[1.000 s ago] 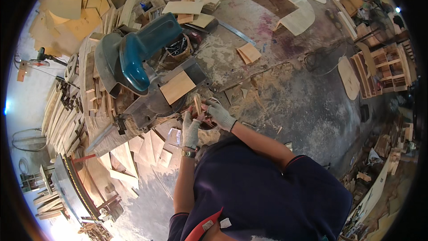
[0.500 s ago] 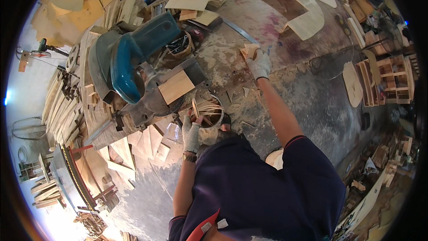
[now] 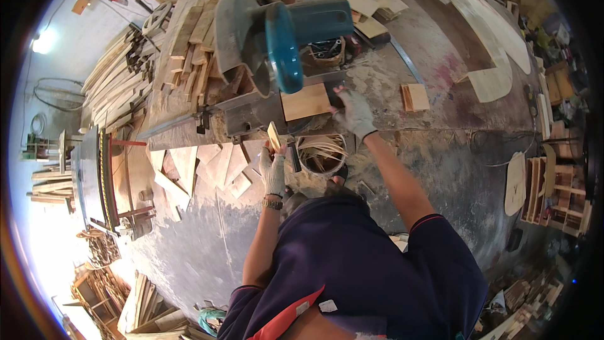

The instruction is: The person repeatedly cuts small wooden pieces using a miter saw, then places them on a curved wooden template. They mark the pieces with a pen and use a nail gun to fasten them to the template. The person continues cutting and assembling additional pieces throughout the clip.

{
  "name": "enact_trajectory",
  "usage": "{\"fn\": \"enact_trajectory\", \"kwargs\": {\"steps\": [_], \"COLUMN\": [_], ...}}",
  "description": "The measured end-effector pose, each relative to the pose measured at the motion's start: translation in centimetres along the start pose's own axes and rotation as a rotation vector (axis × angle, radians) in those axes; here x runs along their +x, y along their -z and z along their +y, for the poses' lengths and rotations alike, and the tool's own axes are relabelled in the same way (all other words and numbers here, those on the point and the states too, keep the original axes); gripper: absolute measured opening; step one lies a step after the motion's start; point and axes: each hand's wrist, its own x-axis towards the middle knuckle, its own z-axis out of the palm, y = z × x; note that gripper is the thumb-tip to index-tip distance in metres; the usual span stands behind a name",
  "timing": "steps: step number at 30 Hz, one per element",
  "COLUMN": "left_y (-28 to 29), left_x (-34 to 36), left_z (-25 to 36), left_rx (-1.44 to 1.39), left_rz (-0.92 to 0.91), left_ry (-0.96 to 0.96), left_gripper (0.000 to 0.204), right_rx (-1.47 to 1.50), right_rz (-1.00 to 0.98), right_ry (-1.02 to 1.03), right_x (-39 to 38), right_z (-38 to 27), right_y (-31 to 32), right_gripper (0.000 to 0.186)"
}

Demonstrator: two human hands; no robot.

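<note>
A small light wooden block (image 3: 274,136) stands up from my left hand (image 3: 272,173), whose gloved fingers are closed round its lower end. My right hand (image 3: 355,113), also in a pale glove with bare fingertips, is spread and empty beside a rectangular wooden board (image 3: 306,102). Its thumb is close to the board's right edge; whether it touches I cannot tell. That board lies on the bed of a mitre saw (image 3: 286,50) with a blue handle and grey guard. A small stack of wooden pieces (image 3: 415,97) sits on the bench to the right.
Below the saw stands a round bucket (image 3: 321,156) of thin offcuts. Wood strips (image 3: 195,44) pile up left of the saw. A metal ruler (image 3: 408,60) and curved plywood panels (image 3: 494,82) lie on the bench. Triangular scraps (image 3: 220,165) cover the floor at left.
My right hand has left the small stack on the bench and moved left to the board, fingers spreading. My left hand still holds the block, now more upright. The view has turned.
</note>
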Motion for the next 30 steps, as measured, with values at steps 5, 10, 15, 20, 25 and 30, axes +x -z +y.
{"fn": "enact_trajectory", "kwargs": {"steps": [5,10,15,20,25,30], "left_y": [2.2,3.4,3.3,3.4,3.8,4.2], "left_x": [0.8,0.9,1.6,2.3,2.7,3.1], "left_z": [-0.2,0.1,1.0,1.5,1.2,0.9], "left_rx": [-0.042,-0.065,-0.038,-0.067,-0.048,0.221], "left_rz": [0.067,0.092,0.078,0.026,-0.005,0.066], "left_ry": [0.011,-0.023,0.001,-0.039,-0.003,-0.015], "left_gripper": [0.077,0.066,0.057,0.060,0.064,0.070], "right_rx": [-0.185,-0.098,0.672,0.388,-0.175,-0.222], "right_rz": [-0.204,-0.097,0.048,-0.087,-0.214,-0.211], "right_ry": [-0.049,-0.041,-0.332,-0.306,0.000,-0.150], "right_x": [1.7,1.3,1.6,2.4,1.9,2.4], "right_z": [-5.4,-5.3,-3.7,-3.3,-5.0,-8.6], "right_y": [-3.7,-4.9,-6.4,-5.8,-4.9,-5.9], "right_gripper": [0.087,0.077,0.072,0.074,0.078,0.077]}}
